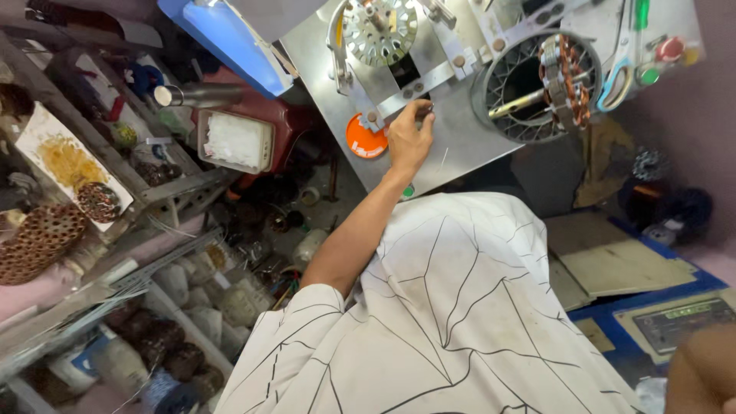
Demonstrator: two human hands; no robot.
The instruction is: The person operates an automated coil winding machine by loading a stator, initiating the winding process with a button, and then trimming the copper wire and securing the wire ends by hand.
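My left hand (pixel 410 138) reaches out over a grey metal machine table (pixel 468 142). Its fingertips are pinched together on a small dark metal piece (pixel 426 107) at the end of a slanted metal strip (pixel 414 84). Just above the strip, a bare toothed stator disc (pixel 379 27) sits on a spindle. To the right, a copper-wound stator (pixel 569 80) hangs on a shaft inside a round wire cage (pixel 506 84). An orange round lid (pixel 366 139) lies left of my wrist. A blurred patch of skin (pixel 701 372) shows at the bottom right corner; my right hand itself is out of sight.
Scissors (pixel 617 77) and red (pixel 669 47) and green (pixel 649 75) buttons sit at the table's right end. A white tray (pixel 235 140), a blue tray (pixel 222 38) and cluttered shelves with copper coils (pixel 98 201) fill the left. A control panel (pixel 682 322) and cardboard (pixel 613 261) lie at lower right.
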